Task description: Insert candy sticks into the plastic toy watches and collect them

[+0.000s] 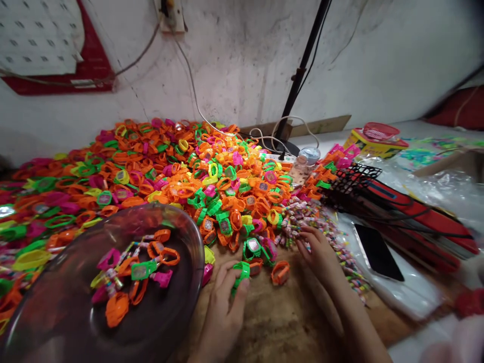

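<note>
A green toy watch [241, 272] is pinched between the thumb and fingers of my left hand [225, 302], just above the wooden tabletop. My right hand [315, 249] reaches to the edge of a heap of small wrapped candies [308, 217]; its fingers are bent and a little apart, touching the candies. Loose near my hands lie an orange toy watch [280, 273] and a green one with a pale face [252, 247]. To the left, a dark translucent basin [166, 307] holds several toy watches [141, 270], some with wrapped candies attached.
A large heap of colourful toy watches [143, 166] spreads to the wall. Right of my hands are a phone [379, 252] on plastic bags, a red-and-black machine [412, 206] and a yellow box [374, 143]. A black pole [298, 80] and cables stand behind.
</note>
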The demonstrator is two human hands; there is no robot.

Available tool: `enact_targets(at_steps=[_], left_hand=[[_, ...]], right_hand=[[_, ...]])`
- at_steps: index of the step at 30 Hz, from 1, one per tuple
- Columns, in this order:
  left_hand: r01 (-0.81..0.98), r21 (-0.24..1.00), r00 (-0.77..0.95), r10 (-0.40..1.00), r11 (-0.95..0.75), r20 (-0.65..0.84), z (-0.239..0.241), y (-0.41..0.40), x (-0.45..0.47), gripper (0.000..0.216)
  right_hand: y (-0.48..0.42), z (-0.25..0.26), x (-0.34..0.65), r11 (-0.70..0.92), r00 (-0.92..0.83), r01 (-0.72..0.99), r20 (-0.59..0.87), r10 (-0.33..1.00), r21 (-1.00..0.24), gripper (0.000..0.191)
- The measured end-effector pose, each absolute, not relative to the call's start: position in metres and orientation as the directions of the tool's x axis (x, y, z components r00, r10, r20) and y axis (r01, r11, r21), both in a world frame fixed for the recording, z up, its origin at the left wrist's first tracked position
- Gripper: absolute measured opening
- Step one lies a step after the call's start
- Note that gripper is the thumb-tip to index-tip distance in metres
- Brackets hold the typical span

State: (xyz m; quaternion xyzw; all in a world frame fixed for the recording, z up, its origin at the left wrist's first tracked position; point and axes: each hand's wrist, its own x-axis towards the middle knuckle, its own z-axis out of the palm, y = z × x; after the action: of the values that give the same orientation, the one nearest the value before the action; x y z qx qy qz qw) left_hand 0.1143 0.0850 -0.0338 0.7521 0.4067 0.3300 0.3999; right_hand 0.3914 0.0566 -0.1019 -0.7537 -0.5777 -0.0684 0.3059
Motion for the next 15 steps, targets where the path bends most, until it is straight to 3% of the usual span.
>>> enact_targets(at_steps=[3, 7, 11, 15], left_hand=[[0.393, 0.853, 0.447, 0.882, -0.343, 0.150, -0.021, 0.081, 0.108, 0.030], [0.427, 0.816, 0.508, 0.850, -0.390, 0.140, -0.011, 0.079, 0.102, 0.030], [0.405, 0.770, 0.559, 0.800, -0.492, 0.217, -0.004, 0.079, 0.100, 0.028], [0.392, 0.704, 0.583, 0.752, -0.592, 0.307, 0.000, 0.079, 0.098, 0.025]], right_hand=[[0.040, -0.069, 0.343, -0.027, 0.341, 0.845, 0.499, 0.797, -0.534, 0.026], [0.021, -0.024, 0.275, 0.231, 0.184, 0.692, 0.477, 0.860, -0.684, 0.034], [0.020, -0.010, 0.249, 0.298, 0.178, 0.621, 0.500, 0.847, -0.725, 0.031], [0.022, -0.013, 0.251, 0.326, 0.150, 0.651, 0.537, 0.830, -0.686, 0.032]])
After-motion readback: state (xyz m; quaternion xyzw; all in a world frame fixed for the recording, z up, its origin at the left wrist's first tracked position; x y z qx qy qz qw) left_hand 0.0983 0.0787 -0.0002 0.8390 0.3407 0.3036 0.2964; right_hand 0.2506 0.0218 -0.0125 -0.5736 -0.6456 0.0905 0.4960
